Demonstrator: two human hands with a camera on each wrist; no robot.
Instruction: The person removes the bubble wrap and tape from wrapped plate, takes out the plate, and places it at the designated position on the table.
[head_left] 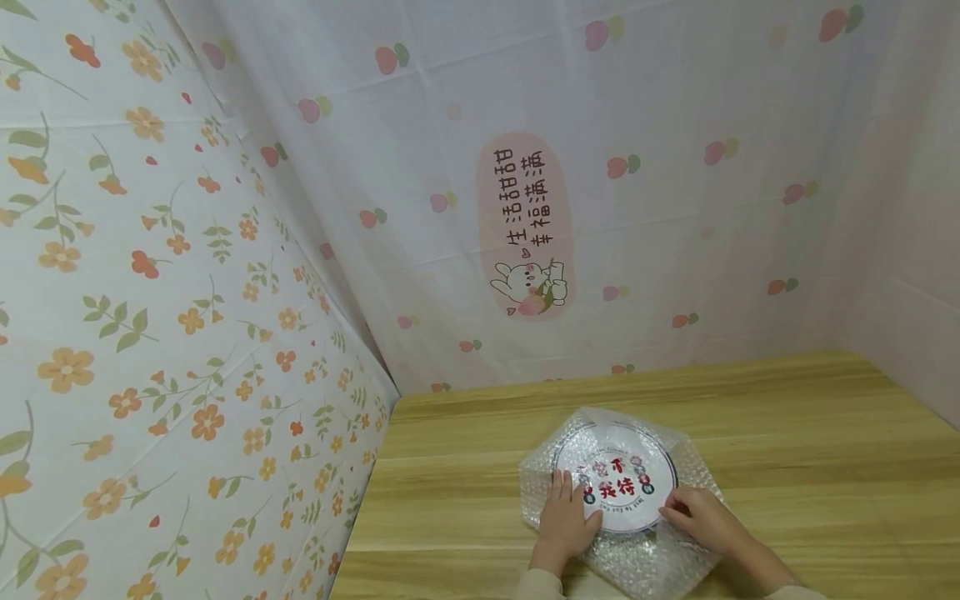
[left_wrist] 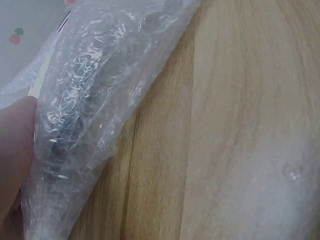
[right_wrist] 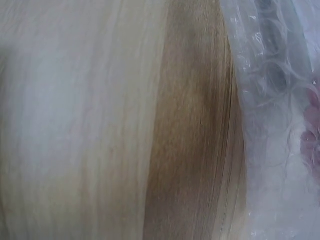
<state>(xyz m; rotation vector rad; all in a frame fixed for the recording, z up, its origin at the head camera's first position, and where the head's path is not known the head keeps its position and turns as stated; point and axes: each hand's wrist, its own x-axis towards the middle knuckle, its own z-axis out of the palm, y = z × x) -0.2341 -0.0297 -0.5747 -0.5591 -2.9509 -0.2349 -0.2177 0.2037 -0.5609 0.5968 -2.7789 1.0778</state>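
Observation:
A round white plate with red characters and a dark rim line lies on a sheet of bubble wrap, whose left part seems to cover some of it. My left hand rests on the plate's lower left, fingers extended and thumb spread. At the lower right rim, my right hand has curled fingers pinching the bubble wrap. In the left wrist view the bubble wrap rises beside my thumb. The right wrist view catches only its edge; the right hand's fingers are out of sight there.
The wood-grain table extends around the wrap on both sides. A flowered cloth hangs at the left. Behind the table hangs a pale curtain with a printed rabbit and lettering.

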